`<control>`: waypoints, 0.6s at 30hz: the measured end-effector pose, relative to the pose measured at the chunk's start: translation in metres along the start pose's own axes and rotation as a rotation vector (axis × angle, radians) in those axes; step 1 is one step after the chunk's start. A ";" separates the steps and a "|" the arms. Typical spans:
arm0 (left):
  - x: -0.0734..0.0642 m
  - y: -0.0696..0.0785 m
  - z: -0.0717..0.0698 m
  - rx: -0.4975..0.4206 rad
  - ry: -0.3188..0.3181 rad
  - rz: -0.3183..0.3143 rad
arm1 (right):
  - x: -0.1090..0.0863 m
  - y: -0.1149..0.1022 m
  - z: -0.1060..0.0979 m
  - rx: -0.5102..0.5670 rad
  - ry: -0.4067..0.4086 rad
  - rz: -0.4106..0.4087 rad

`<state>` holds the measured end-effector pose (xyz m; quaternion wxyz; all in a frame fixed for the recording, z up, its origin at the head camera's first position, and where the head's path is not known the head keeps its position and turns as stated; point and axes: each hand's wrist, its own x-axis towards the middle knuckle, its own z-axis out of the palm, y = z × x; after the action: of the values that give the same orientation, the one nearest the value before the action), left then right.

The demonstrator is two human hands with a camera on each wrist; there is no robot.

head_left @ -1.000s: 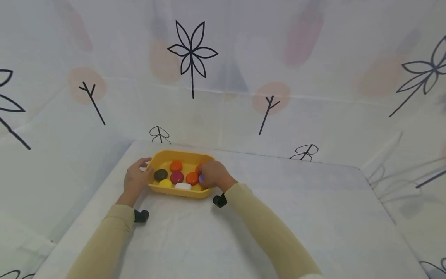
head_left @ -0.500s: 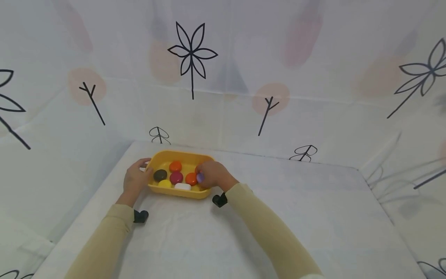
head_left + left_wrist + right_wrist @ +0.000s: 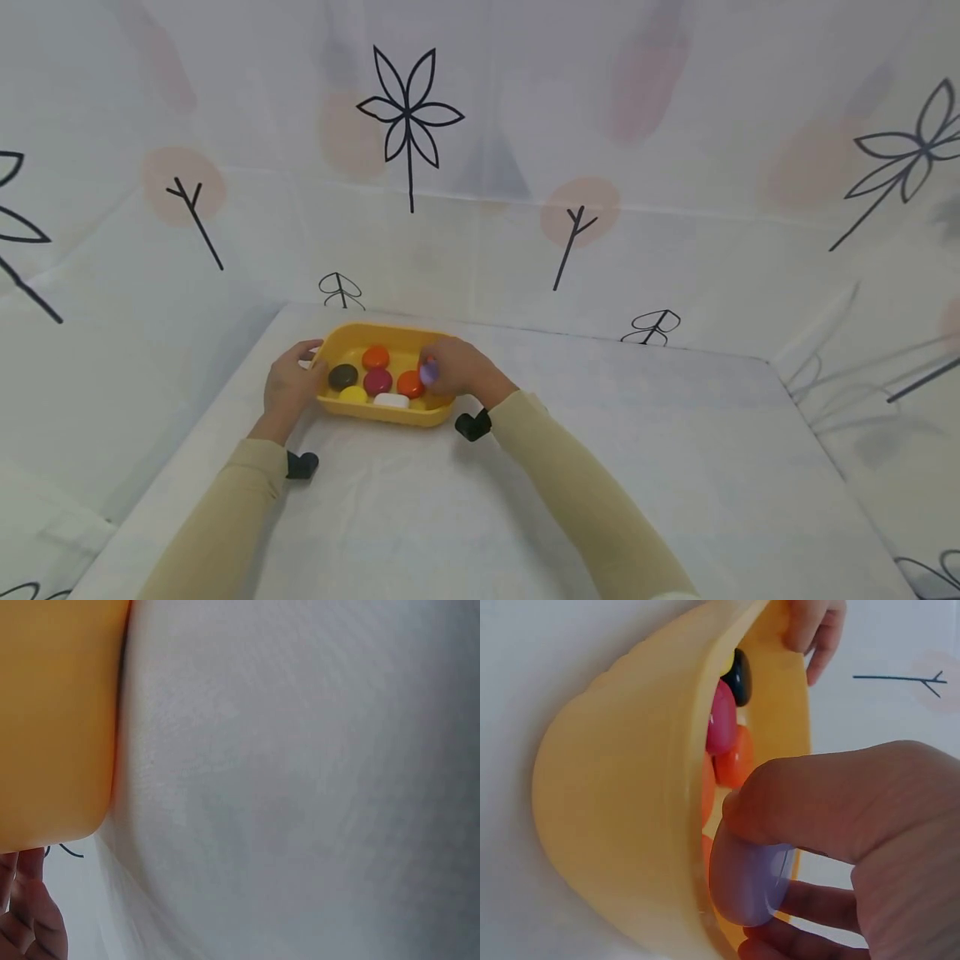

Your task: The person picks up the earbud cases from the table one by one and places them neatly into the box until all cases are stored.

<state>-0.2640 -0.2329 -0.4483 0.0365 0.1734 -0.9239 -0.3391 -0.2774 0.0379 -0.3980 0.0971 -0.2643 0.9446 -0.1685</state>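
Note:
At the back left of the table stands a yellow plastic tray holding several smooth, rounded pebble-shaped pieces. My left hand grips the tray's left end, thumb over the rim, as the right wrist view shows. My right hand, over the tray's right end, pinches a purple pebble-shaped piece between thumb and fingers, near rim height. Lying in the tray are a dark piece, a magenta piece, orange pieces, a yellow piece and a white piece. The right hand hides part of the tray's right end.
A white cloth covers the table. Behind and at the sides hangs a pale curtain with printed flowers and twigs. Each wrist carries a small black camera mount.
My right hand has risen slightly and shifted a little left with the purple piece, which shows more clearly now. The left hand keeps its place on the tray.

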 end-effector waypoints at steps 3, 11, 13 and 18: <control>0.000 0.000 0.000 0.006 0.000 0.005 | -0.002 0.000 -0.003 0.030 0.013 -0.013; -0.003 0.003 -0.001 -0.005 0.010 -0.010 | -0.008 -0.002 -0.011 0.027 0.029 -0.025; -0.003 0.003 -0.001 -0.002 0.012 -0.011 | -0.009 -0.001 -0.013 0.023 0.040 -0.031; -0.003 0.003 -0.002 -0.002 0.004 0.002 | -0.012 0.001 -0.013 0.037 0.066 -0.036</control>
<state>-0.2612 -0.2310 -0.4452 0.0387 0.1733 -0.9237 -0.3395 -0.2716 0.0486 -0.3851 0.0675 -0.2737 0.9392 -0.1963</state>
